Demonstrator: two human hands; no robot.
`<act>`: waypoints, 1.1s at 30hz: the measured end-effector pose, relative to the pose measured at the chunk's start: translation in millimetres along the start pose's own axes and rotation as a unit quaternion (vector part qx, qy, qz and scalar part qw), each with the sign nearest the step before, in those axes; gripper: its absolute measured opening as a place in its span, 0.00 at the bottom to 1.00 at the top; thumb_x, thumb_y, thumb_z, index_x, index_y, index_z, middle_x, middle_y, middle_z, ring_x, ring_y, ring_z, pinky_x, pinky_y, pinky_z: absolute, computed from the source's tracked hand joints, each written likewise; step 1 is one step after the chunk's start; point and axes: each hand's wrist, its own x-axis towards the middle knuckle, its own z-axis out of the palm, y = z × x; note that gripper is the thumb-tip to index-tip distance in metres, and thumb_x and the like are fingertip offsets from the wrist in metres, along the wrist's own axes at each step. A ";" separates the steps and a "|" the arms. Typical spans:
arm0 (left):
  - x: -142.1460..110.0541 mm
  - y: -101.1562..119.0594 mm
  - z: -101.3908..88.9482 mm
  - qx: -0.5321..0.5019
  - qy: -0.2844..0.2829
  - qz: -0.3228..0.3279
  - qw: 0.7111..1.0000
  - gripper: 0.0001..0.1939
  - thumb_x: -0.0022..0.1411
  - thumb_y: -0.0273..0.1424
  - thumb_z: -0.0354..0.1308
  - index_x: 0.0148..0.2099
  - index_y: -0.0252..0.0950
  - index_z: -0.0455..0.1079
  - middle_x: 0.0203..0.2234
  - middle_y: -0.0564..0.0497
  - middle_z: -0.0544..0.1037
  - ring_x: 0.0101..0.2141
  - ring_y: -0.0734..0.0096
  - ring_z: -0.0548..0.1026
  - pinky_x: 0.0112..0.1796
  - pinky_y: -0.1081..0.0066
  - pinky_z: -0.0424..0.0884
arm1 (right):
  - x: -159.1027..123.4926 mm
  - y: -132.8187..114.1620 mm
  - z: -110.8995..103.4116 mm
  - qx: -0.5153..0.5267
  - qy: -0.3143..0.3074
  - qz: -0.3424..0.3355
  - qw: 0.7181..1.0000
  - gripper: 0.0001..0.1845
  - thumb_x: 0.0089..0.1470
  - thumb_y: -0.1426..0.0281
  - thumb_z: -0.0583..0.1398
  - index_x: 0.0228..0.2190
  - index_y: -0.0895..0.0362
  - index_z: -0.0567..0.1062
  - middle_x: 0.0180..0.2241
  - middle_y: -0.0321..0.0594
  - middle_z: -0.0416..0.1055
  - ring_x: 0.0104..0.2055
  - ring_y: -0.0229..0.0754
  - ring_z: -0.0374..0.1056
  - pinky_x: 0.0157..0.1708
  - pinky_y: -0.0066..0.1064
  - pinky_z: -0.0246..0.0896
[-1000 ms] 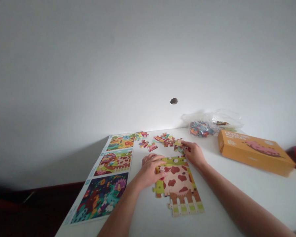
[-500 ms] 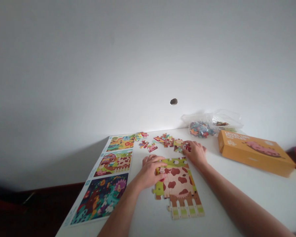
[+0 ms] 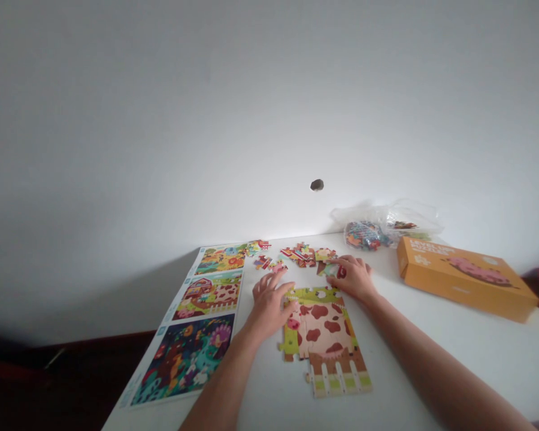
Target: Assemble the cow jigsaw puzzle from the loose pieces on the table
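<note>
A partly joined jigsaw puzzle (image 3: pixel 326 329) with a brown-spotted cow, green grass and a white fence lies on the white table. My left hand (image 3: pixel 269 305) rests at its upper left edge, fingers spread, holding nothing. Just beyond the puzzle's top right, my right hand (image 3: pixel 354 278) has thumb and fingers around a green and red puzzle piece (image 3: pixel 330 269), partly hidden by the fingers. A piece with yellow and pink (image 3: pixel 326 254) lies directly behind it. More loose puzzle pieces (image 3: pixel 300 254) are heaped farther back, and a pink pig piece (image 3: pixel 278 267) lies beyond my left fingertips.
On the left lies a picture sheet (image 3: pixel 206 293) with three printed scenes. An orange puzzle box (image 3: pixel 467 278) sits at the right. Behind it, clear plastic bags (image 3: pixel 366 233) of pieces rest against the white wall (image 3: pixel 251 120), which has a small hole (image 3: pixel 317 185).
My left hand has lifted off the cow's face and shifted slightly left, fingers opening. My right fingers have drawn a little nearer, now around a green and red piece.
</note>
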 end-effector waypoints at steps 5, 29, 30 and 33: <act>-2.3 -15.5 11.3 0.032 0.059 -0.064 0.996 0.20 0.58 0.35 0.62 0.54 0.46 0.71 0.59 0.45 0.69 0.57 0.43 0.63 0.53 0.42 0.61 | 4.7 6.9 3.9 0.011 0.010 0.013 1.000 0.24 0.50 0.60 0.64 0.50 0.48 0.75 0.47 0.41 0.75 0.51 0.55 0.64 0.52 0.49 0.53; -1.4 4.7 -3.3 0.019 -0.074 -0.047 0.996 0.22 0.54 0.37 0.65 0.53 0.49 0.72 0.66 0.53 0.61 0.63 0.42 0.54 0.59 0.40 0.49 | 1.2 -2.2 -1.4 -0.015 -0.024 0.054 0.998 0.31 0.47 0.62 0.62 0.55 0.50 0.69 0.48 0.44 0.71 0.52 0.56 0.61 0.54 0.47 0.48; -1.2 5.1 -4.0 0.012 -0.082 -0.044 0.996 0.23 0.54 0.37 0.65 0.54 0.50 0.72 0.65 0.53 0.61 0.63 0.42 0.53 0.59 0.39 0.48 | 1.1 -2.4 -1.6 -0.014 -0.024 0.054 0.998 0.31 0.47 0.62 0.62 0.54 0.50 0.69 0.47 0.44 0.71 0.52 0.56 0.62 0.53 0.47 0.48; -0.6 5.5 -5.6 -0.017 -0.103 -0.034 0.994 0.24 0.54 0.35 0.65 0.54 0.50 0.71 0.61 0.54 0.68 0.63 0.43 0.53 0.60 0.38 0.45 | 0.7 -2.5 -1.5 -0.010 -0.017 0.052 0.998 0.31 0.47 0.62 0.62 0.54 0.51 0.69 0.46 0.44 0.71 0.52 0.55 0.62 0.53 0.46 0.49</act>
